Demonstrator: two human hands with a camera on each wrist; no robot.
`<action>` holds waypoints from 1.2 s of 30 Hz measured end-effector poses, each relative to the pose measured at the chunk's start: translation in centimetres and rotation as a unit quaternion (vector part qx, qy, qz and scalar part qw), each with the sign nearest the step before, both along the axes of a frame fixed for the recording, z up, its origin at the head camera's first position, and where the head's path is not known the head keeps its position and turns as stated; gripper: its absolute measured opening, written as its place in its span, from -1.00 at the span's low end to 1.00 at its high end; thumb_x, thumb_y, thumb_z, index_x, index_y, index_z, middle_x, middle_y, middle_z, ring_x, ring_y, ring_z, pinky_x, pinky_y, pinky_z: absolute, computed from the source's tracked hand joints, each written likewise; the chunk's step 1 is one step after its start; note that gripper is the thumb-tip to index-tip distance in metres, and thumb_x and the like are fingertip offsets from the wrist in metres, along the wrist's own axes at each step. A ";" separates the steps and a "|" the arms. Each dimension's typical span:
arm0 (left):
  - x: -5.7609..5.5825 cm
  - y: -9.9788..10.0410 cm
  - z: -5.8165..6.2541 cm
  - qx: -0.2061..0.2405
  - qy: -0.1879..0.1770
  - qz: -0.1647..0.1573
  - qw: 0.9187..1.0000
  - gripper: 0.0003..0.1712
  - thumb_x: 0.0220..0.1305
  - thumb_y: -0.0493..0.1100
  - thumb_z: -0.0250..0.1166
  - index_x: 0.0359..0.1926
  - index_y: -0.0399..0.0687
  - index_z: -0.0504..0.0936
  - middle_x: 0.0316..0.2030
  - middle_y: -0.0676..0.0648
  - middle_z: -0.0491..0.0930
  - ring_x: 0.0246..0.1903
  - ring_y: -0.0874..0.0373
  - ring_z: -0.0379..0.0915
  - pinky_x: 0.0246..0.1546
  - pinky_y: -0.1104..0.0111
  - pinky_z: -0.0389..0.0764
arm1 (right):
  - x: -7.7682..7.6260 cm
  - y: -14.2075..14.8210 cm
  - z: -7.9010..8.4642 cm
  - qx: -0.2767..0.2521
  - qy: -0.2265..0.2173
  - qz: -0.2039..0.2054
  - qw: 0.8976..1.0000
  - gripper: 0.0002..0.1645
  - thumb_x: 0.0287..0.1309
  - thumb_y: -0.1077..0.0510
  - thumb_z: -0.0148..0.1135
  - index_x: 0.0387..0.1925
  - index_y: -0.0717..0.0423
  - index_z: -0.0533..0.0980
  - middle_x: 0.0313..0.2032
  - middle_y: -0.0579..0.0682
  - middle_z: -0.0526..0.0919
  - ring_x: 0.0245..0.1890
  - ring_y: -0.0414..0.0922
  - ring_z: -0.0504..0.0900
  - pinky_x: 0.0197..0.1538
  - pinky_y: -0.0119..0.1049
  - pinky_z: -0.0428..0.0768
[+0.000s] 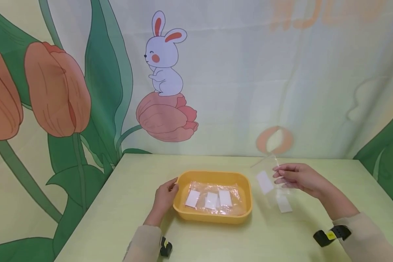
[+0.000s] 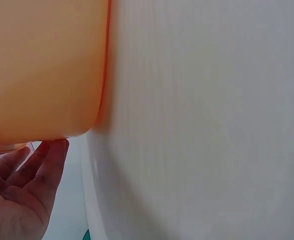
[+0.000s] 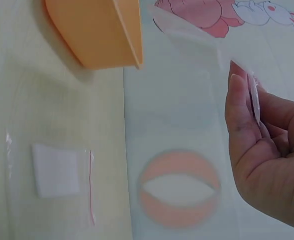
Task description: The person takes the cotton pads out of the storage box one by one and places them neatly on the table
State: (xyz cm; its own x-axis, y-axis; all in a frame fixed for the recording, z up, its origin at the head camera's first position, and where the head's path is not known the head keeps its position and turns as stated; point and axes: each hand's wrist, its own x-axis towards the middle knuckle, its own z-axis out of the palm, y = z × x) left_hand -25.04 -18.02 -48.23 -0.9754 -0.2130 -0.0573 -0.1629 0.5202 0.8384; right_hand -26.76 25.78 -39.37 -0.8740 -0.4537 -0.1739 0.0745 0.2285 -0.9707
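My left hand (image 1: 165, 194) grips the left end of a yellow plastic tray (image 1: 213, 219), with the fingers up against the outside of its wall in the left wrist view. Inside the tray lie clear plastic bags (image 1: 237, 209) with white rectangular pieces (image 1: 225, 199) in them. To the right of the tray, my right hand (image 1: 299, 178) pinches a thin clear plastic bag (image 3: 201, 35) between thumb and fingers, held up above the table. A white piece (image 1: 264, 182) shows by the held bag. Below the hand is another white piece (image 1: 284, 203).
The white piece below the right hand shows within a clear bag with a red line (image 3: 91, 185) along one side. A pale table (image 1: 124, 218) stands under everything. Behind it hangs a cloth (image 1: 222, 91) printed with a rabbit and tulips.
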 end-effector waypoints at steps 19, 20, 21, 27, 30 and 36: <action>0.2 0.1 0.1 -0.001 0.006 -0.003 1.000 -0.51 0.54 -0.19 0.08 0.40 -0.20 0.47 0.23 -0.35 0.60 0.12 -0.10 0.58 0.19 0.07 0.67 | 1.3 5.2 -3.3 -0.034 -0.021 -0.039 0.998 -0.71 0.52 0.17 0.05 -0.11 -0.30 0.63 -0.20 -0.28 0.76 -0.18 -0.35 0.78 -0.08 -0.46 0.75; 0.2 0.1 0.1 0.000 0.006 -0.003 1.000 -0.51 0.54 -0.19 0.07 0.40 -0.21 0.47 0.23 -0.35 0.60 0.13 -0.11 0.58 0.20 0.07 0.67 | 1.3 5.4 -3.4 -0.035 -0.022 -0.041 0.998 -0.71 0.52 0.16 0.05 -0.11 -0.31 0.63 -0.20 -0.29 0.76 -0.18 -0.34 0.78 -0.08 -0.46 0.75; 0.2 0.1 0.1 0.002 0.007 -0.004 1.000 -0.51 0.54 -0.19 0.07 0.40 -0.21 0.47 0.24 -0.35 0.60 0.14 -0.11 0.58 0.20 0.06 0.66 | 1.3 5.7 -3.6 -0.037 -0.023 -0.040 0.998 -0.70 0.52 0.16 0.04 -0.12 -0.32 0.63 -0.19 -0.29 0.76 -0.18 -0.34 0.78 -0.07 -0.46 0.75; 0.2 0.1 0.1 0.004 0.008 -0.006 1.000 -0.51 0.54 -0.19 0.08 0.41 -0.21 0.47 0.24 -0.35 0.60 0.14 -0.11 0.58 0.21 0.07 0.66 | 1.3 7.1 -4.6 -0.064 -0.029 -0.025 0.997 -0.62 0.54 0.20 -0.01 -0.13 -0.33 0.65 -0.19 -0.30 0.77 -0.17 -0.34 0.78 -0.08 -0.46 0.75; 0.2 0.0 0.2 0.003 0.005 -0.007 1.000 -0.51 0.55 -0.18 0.07 0.41 -0.20 0.46 0.24 -0.34 0.59 0.08 -0.06 0.57 0.17 0.09 0.68 | 1.4 7.8 -5.1 -0.087 -0.043 -0.021 0.995 -0.58 0.55 0.23 -0.03 -0.12 -0.32 0.67 -0.18 -0.29 0.78 -0.17 -0.33 0.78 -0.09 -0.47 0.74; 0.2 -0.1 0.2 0.001 0.003 -0.005 1.000 -0.50 0.55 -0.17 0.07 0.41 -0.20 0.46 0.23 -0.33 0.60 0.01 -0.01 0.56 0.13 0.13 0.70 | 1.5 8.7 -5.9 -0.131 -0.059 -0.008 0.990 -0.53 0.56 0.27 -0.08 -0.09 -0.27 0.70 -0.15 -0.27 0.80 -0.15 -0.32 0.79 -0.07 -0.48 0.74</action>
